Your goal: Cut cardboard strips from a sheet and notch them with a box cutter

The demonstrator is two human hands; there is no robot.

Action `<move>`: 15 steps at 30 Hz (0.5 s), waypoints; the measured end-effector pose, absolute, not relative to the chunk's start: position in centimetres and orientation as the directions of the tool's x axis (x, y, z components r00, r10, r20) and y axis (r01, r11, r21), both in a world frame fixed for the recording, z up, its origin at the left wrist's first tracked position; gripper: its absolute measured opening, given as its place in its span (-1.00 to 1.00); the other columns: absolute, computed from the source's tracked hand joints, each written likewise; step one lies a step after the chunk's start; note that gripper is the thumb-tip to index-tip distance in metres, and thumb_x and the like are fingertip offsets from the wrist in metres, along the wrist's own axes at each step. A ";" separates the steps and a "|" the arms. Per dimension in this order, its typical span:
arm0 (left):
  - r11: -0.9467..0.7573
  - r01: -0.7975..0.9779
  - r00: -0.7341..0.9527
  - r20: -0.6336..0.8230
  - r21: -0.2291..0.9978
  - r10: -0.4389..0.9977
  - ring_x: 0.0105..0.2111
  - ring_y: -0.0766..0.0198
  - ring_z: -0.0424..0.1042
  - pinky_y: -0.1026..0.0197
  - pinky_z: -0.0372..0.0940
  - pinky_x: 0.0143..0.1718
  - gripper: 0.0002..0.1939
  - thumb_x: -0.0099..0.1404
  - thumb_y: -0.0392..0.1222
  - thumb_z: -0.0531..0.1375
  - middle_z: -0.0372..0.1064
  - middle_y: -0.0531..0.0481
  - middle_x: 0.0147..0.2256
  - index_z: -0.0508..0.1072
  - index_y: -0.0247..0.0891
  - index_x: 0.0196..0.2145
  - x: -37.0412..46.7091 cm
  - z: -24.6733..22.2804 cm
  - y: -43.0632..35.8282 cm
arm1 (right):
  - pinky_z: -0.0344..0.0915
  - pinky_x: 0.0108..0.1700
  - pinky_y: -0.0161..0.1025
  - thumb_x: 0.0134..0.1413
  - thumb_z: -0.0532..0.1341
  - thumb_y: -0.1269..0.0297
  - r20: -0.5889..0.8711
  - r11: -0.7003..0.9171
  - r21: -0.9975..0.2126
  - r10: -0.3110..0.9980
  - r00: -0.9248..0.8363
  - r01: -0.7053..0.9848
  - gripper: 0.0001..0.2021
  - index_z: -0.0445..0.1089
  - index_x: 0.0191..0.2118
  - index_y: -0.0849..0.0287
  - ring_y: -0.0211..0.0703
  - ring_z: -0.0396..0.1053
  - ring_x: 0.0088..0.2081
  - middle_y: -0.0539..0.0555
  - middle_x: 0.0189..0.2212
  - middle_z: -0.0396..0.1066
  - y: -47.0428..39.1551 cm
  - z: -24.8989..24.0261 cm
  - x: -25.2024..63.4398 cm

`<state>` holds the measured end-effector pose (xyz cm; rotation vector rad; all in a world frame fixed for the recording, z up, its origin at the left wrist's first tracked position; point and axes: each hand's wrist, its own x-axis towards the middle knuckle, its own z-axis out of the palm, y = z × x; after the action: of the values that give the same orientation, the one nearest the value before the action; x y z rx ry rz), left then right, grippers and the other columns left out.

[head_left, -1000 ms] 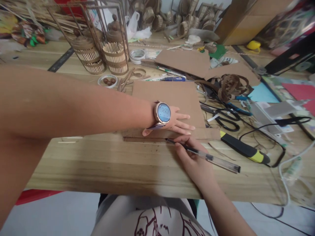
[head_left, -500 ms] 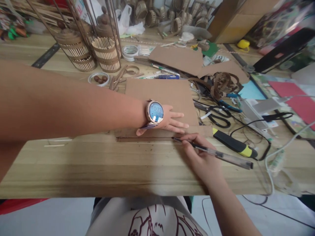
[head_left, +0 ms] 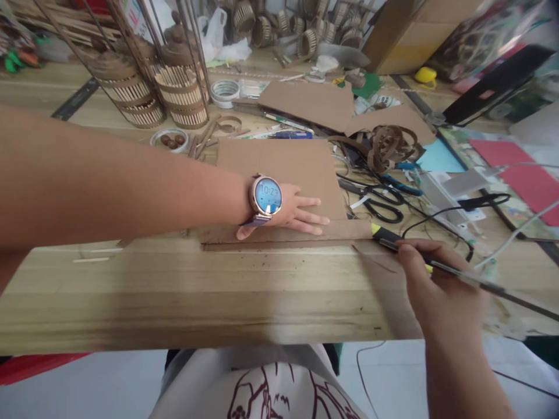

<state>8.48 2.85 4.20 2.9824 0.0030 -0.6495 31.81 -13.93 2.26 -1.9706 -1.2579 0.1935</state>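
My left hand (head_left: 301, 214) lies flat with fingers spread, pressing on a brown cardboard sheet (head_left: 279, 158) and on a narrow cardboard strip (head_left: 349, 231) along its near edge. A round watch (head_left: 267, 195) is on that wrist. My right hand (head_left: 448, 294) is closed around a slim pen (head_left: 502, 288), slightly blurred, its tip pointing left. The pen is off the cardboard, above a black and yellow utility knife (head_left: 381, 233) that the hand partly covers. A thin dark line runs along the strip's near edge.
Black scissors (head_left: 379, 203), blue-handled pliers (head_left: 402, 185) and cables lie right of the sheet. Coiled brown strips (head_left: 391, 145) sit behind them. At the back left stand slatted lantern-like baskets (head_left: 181, 96), near a white ring (head_left: 169, 140) holding brown beads. More cardboard (head_left: 308, 103) lies behind.
My right hand has moved right with the pen, from the strip's edge to over the utility knife. My left hand stays spread on the cardboard. The view has shifted slightly.
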 end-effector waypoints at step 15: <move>-1.000 0.024 0.841 -0.540 -0.016 0.029 0.46 -0.19 -0.47 -0.26 -0.14 0.40 0.58 -0.46 -0.29 0.52 -0.49 0.18 0.45 -0.17 -0.07 0.46 8.8 5.4 2.2 | 0.34 -0.40 -0.25 0.09 0.23 0.25 0.187 0.159 -0.839 0.982 0.001 0.521 -0.94 0.43 -0.35 0.06 -0.16 0.45 -0.43 0.02 -0.45 0.54 -13.7 0.7 21.2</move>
<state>8.81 2.15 5.36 3.0229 0.0439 -0.8868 21.19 -13.66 0.74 -1.4697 -1.6322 0.7241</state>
